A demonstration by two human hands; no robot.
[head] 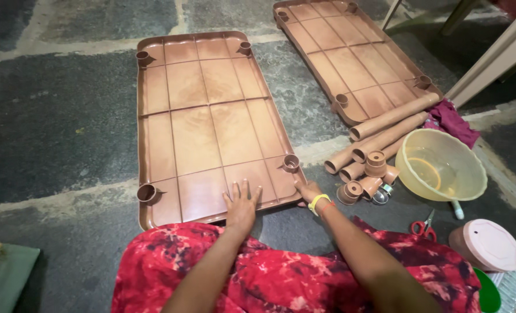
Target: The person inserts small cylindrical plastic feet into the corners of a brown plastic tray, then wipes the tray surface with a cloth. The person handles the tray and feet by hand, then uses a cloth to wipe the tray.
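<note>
left hand (241, 204) flat, spread on brown shelf panel (205, 122) | right hand (307, 190) grips panel's corner, fingers partly hidden

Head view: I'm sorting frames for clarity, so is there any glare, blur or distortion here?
Head view: sharp on the near brown panel and both hands, left hand flat on it, right hand at its edge; soft sheen on the panel, no harsh glare; wide-angle bending toward the corners; warm, dim light, faint shadows.
</note>
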